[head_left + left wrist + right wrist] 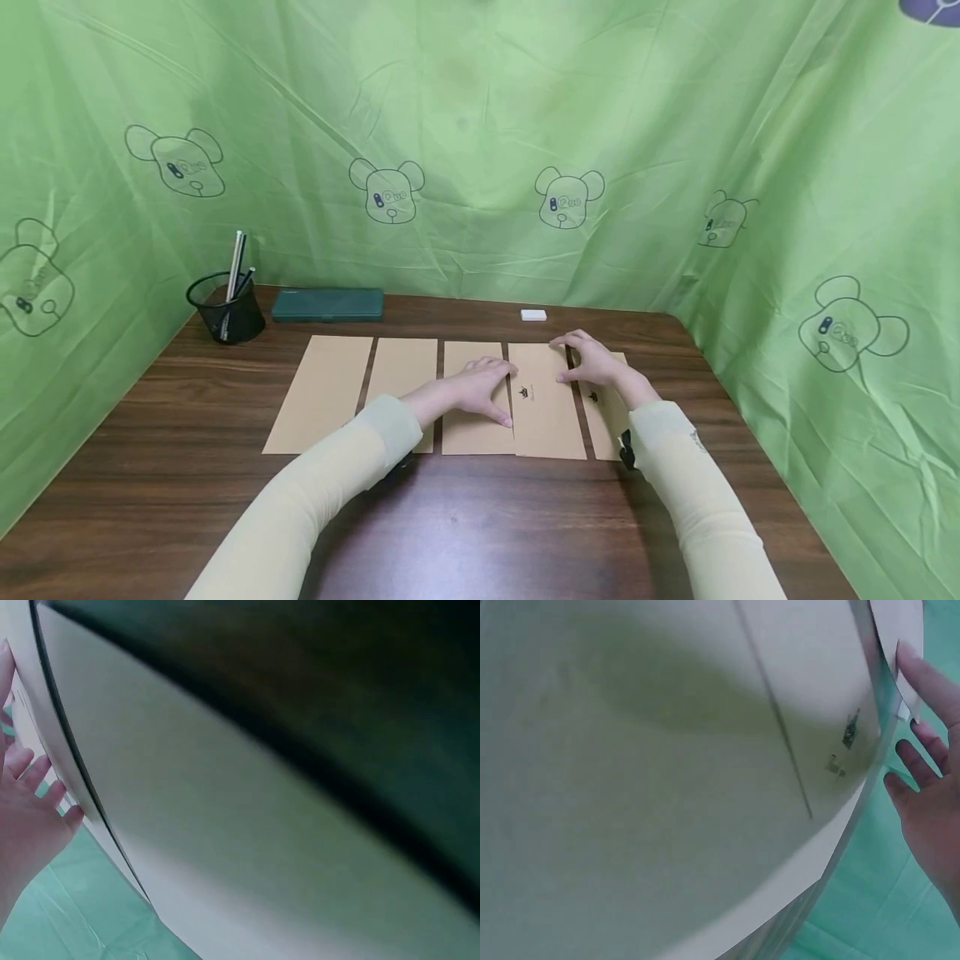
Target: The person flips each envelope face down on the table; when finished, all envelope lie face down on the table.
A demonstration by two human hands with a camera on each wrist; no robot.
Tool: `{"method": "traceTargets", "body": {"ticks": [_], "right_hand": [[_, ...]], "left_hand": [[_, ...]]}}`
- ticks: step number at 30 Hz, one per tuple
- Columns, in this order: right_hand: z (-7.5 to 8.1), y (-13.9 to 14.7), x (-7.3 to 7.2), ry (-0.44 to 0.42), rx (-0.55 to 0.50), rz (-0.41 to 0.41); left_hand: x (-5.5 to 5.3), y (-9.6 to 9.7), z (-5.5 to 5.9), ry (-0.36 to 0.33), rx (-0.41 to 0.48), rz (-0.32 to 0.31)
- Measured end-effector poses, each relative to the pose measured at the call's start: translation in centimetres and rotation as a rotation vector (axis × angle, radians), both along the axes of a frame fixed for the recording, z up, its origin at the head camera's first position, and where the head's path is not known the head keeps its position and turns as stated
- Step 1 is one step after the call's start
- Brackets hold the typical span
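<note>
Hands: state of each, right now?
Left hand: open, fingers at the left edge of the fourth brown sheet from the left.
Right hand: open, fingers at that sheet's right edge.

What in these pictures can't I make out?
Head: tiny print beside the crown on the fourth sheet from left, too small.
Head: rightmost sheet's right part, hidden by right hand and sleeve.
Head: purple shape, cut off by top right corner.
Left wrist: dark patch upper right, too blurred.
</note>
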State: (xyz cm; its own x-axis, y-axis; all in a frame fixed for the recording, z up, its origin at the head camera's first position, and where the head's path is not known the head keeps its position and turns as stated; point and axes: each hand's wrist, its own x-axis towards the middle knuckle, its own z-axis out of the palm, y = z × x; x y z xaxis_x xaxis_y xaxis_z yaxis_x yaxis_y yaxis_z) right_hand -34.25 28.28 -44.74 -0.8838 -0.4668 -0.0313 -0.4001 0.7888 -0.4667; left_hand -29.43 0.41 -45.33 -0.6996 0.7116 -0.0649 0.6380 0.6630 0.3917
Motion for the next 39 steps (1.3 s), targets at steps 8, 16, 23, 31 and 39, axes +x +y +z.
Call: {"method": "traceTargets", "body": {"ticks": [8,16,23,31,39], "right_hand": [[0.6,-0.1,0.0,-0.040,-0.188,-0.042],[0.9,0.3,0.3,-0.088,-0.298,-0.076],[0.9,0.8,0.5,-0.130,-0.334,-0.136],[0.6,0.9,1.3,-0.195,-0.379,-0.148],[0.7,0.4,2.4,-0.276,-0.391,-0.089]], "left_hand": [[-0.1,-0.1,-0.3,0.015,-0.001,-0.001],[-0.4,-0.1,-0.4,0.007,0.023,-0.006],[-0.6,-0.3,-0.1,-0.003,0.095,-0.023],[-1.2,-0.1,0.2,0.048,0.142,0.010],[-1.3,0.1,0.9,0.061,0.179,0.025]]}}
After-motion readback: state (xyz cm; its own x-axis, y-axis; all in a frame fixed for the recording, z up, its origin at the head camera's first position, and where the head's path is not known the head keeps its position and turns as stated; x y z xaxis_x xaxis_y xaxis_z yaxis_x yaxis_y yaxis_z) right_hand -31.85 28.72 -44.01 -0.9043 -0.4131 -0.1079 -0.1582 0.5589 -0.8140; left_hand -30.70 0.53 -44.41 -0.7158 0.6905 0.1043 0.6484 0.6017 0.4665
